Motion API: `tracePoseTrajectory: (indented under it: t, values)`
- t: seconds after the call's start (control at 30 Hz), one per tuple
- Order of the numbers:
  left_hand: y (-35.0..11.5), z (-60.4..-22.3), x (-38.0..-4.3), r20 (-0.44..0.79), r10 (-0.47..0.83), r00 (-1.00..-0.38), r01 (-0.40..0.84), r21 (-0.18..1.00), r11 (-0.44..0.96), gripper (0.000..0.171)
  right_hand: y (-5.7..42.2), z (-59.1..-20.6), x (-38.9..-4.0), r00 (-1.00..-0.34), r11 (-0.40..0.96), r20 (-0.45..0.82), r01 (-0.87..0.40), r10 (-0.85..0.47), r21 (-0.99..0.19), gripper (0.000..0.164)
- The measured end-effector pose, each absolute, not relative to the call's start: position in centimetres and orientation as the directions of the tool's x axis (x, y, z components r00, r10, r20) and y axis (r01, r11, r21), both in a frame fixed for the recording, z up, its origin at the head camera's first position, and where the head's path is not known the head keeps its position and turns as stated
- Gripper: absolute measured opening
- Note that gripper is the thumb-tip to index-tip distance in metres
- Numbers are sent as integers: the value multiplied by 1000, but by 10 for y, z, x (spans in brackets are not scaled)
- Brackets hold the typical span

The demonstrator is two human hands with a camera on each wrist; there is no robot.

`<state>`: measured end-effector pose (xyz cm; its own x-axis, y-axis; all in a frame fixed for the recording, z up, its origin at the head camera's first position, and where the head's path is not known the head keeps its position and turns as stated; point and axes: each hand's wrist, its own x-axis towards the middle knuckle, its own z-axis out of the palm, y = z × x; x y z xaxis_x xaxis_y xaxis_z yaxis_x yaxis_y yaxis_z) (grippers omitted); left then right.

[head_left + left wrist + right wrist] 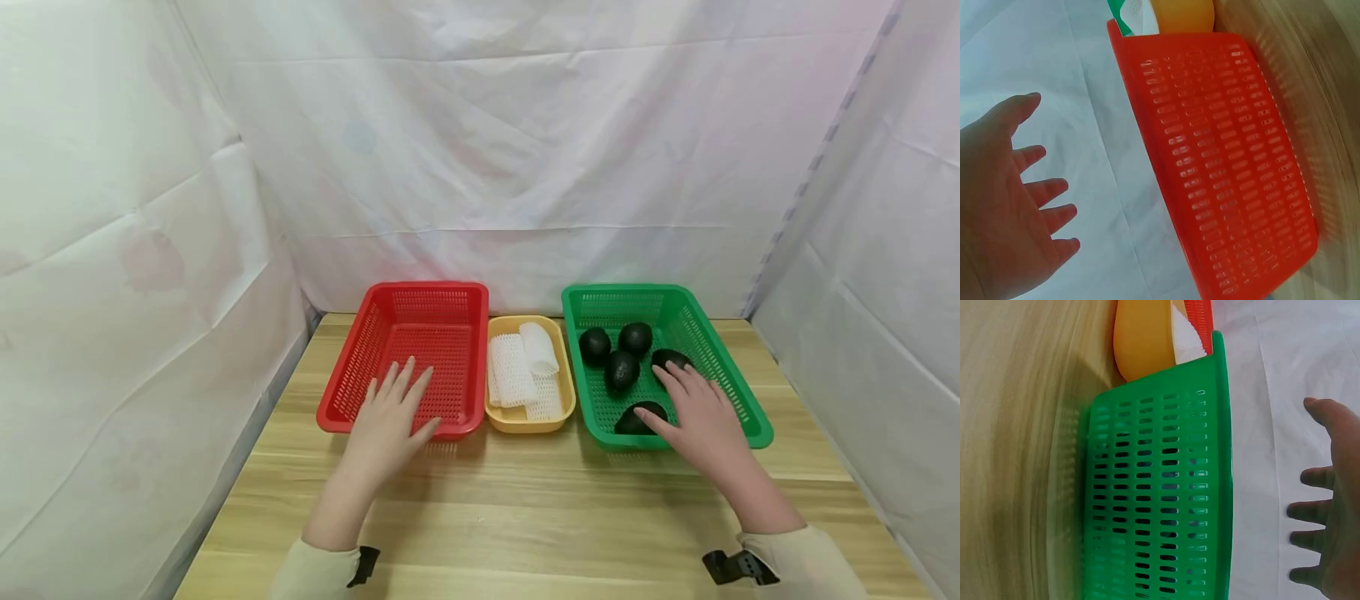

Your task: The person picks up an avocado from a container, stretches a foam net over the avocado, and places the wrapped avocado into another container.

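My left hand (pixel 386 421) hovers over the near part of a red basket (pixel 486 367), fingers spread and holding nothing. The basket's inside shows bare mesh around the hand. On the right, my right hand (pixel 697 412) is above a green basket (pixel 750 408), its fingers extended and spread. Several dark avocados lie in that basket; one avocado (pixel 671 359) is partly covered by the fingertips in the head view, and another avocado (pixel 637 419) sits by the thumb. In the right wrist view the hand (pixel 1329 506) is above the rim, with nothing in it.
Between the two baskets stands a small yellow basket (pixel 525 427) with white foam net sleeves (pixel 513 371) in it. All three stand on a wooden table (pixel 495 508). White cloth (pixel 510 150) hangs behind and along both sides.
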<state>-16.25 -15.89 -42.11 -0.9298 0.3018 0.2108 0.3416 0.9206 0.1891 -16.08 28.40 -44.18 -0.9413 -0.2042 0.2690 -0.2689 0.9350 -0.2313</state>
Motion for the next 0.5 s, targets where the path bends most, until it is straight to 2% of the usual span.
tracePoseTrajectory:
  t: [0.33, 0.5]
  values:
    - [-129, -414, -158, 258, 380, -888, 432, 192, 881, 61, 283, -444, -169, -973, 933, 101, -227, -207, -280, 48]
    - [-114, -409, -160, 283, 426, -859, 482, 172, 859, 56, 283, -448, -173, -976, 933, 54, -216, -210, -289, 40]
